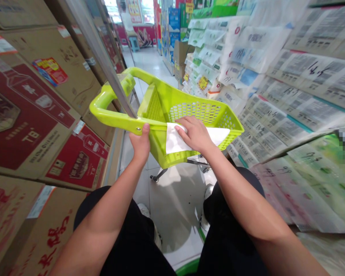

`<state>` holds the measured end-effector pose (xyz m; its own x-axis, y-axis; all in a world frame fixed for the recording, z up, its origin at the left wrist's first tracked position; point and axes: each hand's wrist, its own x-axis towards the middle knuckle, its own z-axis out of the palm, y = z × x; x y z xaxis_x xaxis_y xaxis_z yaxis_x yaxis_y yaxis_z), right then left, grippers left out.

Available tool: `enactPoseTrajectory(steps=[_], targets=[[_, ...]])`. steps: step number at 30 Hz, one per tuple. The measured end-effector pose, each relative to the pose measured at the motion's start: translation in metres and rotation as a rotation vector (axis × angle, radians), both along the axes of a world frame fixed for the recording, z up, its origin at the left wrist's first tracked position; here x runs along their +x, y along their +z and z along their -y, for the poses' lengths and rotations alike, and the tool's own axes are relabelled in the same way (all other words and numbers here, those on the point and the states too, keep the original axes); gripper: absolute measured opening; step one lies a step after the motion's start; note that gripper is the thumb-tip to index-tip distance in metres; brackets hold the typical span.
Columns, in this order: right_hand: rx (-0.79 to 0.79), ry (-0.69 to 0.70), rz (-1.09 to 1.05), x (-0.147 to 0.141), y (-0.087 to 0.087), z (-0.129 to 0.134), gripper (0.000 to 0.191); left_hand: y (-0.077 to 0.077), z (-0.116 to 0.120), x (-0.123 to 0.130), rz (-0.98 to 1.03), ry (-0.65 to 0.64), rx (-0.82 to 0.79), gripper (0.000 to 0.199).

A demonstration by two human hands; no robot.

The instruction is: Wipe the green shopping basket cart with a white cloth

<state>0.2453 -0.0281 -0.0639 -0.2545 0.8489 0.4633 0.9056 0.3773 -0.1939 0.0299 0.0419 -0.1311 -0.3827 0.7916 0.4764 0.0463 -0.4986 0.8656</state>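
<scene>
Head view: gripping cart (pixel 175 92) with left hand (pixel 140 143) at left end of near rim (pixel 156 126); holding cloth (pixel 174 143) with right hand (pixel 194 132) against same rim, further right. Set on floor (pixel 178 207), between cartons (pixel 74 165) and packs (pixel 293 92). Likely light, stiff, smooth, apt to roll: best steadied by rim. With cloth, expecting soft, limp feel: best pressed flat.

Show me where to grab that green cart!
Probably by its looped handle, coming from the picture's left: the rounded bar sticks out past that end of the basket, and the open gap inside leaves room to wrap around it.
</scene>
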Motion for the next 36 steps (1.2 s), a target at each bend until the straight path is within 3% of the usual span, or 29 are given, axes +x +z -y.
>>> enactPoseTrajectory(steps=[5,10,14,21,24,27,32,36], targets=[[-0.181,-0.308,0.118,0.017,-0.003,0.002,0.075,0.003,-0.002,-0.007,-0.029,0.019,-0.026,0.058],[-0.278,-0.522,0.137,0.052,-0.003,0.005,0.071,0.005,0.0,-0.004,0.008,0.039,-0.04,0.059],[-0.299,-0.499,0.122,0.051,0.0,0.007,0.064,0.001,0.002,0.003,0.015,0.061,-0.057,0.056],[-0.063,-0.296,-0.003,-0.021,-0.002,0.005,0.058,0.0,-0.001,-0.001,0.01,0.033,-0.022,0.062],[-0.048,-0.253,-0.026,-0.03,-0.004,0.004,0.059,-0.002,-0.006,-0.009,0.012,0.051,-0.033,0.062],[-0.102,-0.294,0.007,-0.015,-0.006,0.003,0.063,-0.005,-0.013,-0.018,0.027,0.096,-0.064,0.061],[-0.252,-0.573,0.042,0.04,-0.008,0.002,0.058,-0.007,-0.022,-0.026,0.049,0.18,-0.059,0.061],[-0.336,-0.659,0.016,0.071,-0.008,0.003,0.063,-0.009,-0.02,-0.024,0.101,0.182,-0.094,0.064]])
